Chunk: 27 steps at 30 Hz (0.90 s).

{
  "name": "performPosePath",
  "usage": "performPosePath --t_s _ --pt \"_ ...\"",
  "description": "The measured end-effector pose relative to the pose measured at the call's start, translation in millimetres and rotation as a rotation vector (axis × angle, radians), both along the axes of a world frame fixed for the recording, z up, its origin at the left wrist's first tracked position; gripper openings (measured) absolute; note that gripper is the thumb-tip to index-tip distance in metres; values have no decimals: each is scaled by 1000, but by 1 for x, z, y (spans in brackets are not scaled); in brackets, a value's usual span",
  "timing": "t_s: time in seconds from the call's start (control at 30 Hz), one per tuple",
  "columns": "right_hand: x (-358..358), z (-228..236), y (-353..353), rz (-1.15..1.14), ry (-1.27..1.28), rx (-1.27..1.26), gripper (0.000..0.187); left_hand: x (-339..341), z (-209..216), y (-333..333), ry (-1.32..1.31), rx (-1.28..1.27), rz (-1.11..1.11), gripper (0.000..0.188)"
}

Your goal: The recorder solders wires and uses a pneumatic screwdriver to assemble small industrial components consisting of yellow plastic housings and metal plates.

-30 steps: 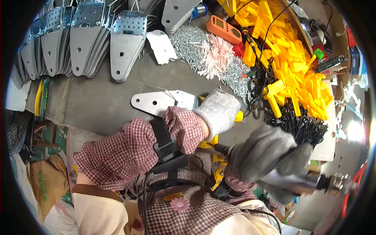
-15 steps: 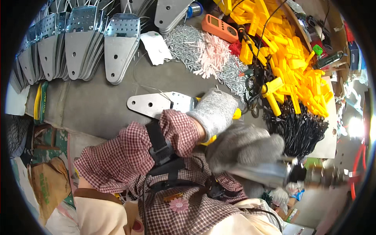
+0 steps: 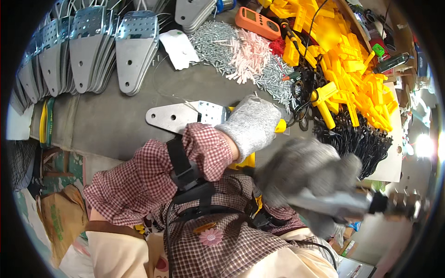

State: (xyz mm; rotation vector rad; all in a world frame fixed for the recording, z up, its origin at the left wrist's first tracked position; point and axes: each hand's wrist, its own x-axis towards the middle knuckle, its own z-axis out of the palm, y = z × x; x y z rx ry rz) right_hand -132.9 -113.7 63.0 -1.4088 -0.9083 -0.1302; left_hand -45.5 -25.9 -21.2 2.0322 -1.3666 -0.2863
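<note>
My left hand (image 3: 252,124), in a light grey knitted glove, is closed on a yellow plastic handle (image 3: 281,125) that shows at both sides of the glove. Joined to it, or lying against it, is a tapered grey metal plate (image 3: 172,116) with a perforated shiny end, flat on the worktable. A thin wire rises from near that end. Nearer my body, my right hand (image 3: 306,171) wears a darker grey glove and is wrapped round a silver cylindrical tool (image 3: 331,202), smeared by motion. The tool has a black collar and a fitting at its right end; its exact kind is unclear.
Stacked metal plates (image 3: 134,65) stand at the far left. Loose screws (image 3: 211,46), pale pink plugs (image 3: 250,55) and an orange meter (image 3: 257,23) lie at the back. Yellow plastic parts (image 3: 343,60) and black cords (image 3: 359,143) are heaped at the right. Green-yellow pliers handles (image 3: 46,121) are at the left edge.
My right hand has moved right and slightly away from the left hand, carrying the silver tool. My left hand keeps its hold on the yellow handle; the whole view has shifted a little.
</note>
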Motion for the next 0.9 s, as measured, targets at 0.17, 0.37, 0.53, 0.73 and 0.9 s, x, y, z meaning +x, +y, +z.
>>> performPosePath --t_s 0.17,0.37,0.53,0.73,0.9 --pt "-31 4 -7 -208 -85 127 47 -7 0 4 -30 -45 51 34" --pt "-2 -2 -8 -19 -139 37 54 -3 11 2 -11 134 18 37" --pt "13 24 -19 -237 -170 214 50 3 7 30 -105 -45 148 55" --pt "62 -23 -3 -717 -42 183 49 35 -5 93 392 91 73 52" --pt "41 -58 7 -1030 -39 -85 50 23 8 91 462 20 127 51"
